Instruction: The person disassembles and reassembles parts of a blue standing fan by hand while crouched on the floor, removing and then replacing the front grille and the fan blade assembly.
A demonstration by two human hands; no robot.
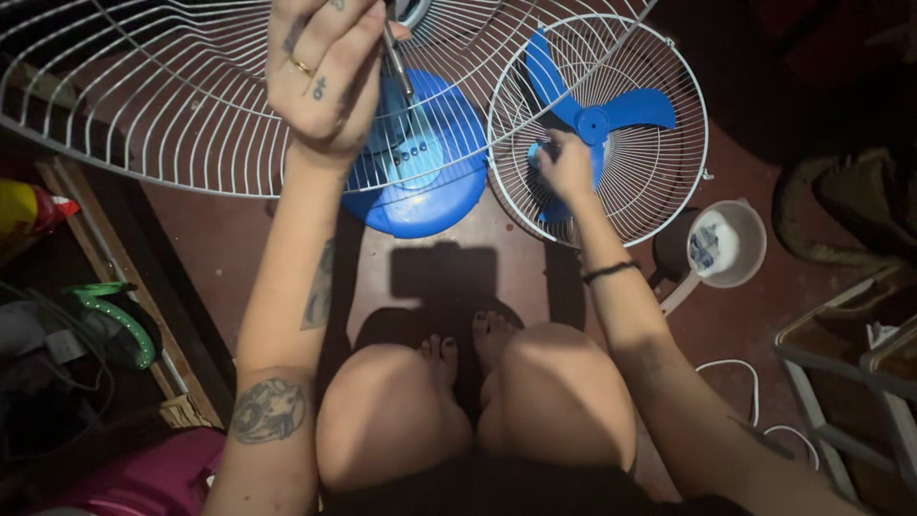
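My left hand [320, 72] is raised at the top of the view, its fingers closed around a thin metal rod [399, 62] behind the large white wire fan grille [143, 105]. Below it lies the round blue fan base [420, 182] on the floor. My right hand [565, 167] reaches forward and grips one blade of the blue fan blade [592, 119], which lies inside a second white wire grille [659, 182]. My knees and bare feet show at the bottom middle.
A white cup [731, 244] with a handle stands on the dark red floor right of the grille. A white cable [745, 382] and a metal frame [841, 373] lie at the right. A wooden board, a green object [119, 320] and a pink bag sit at the left.
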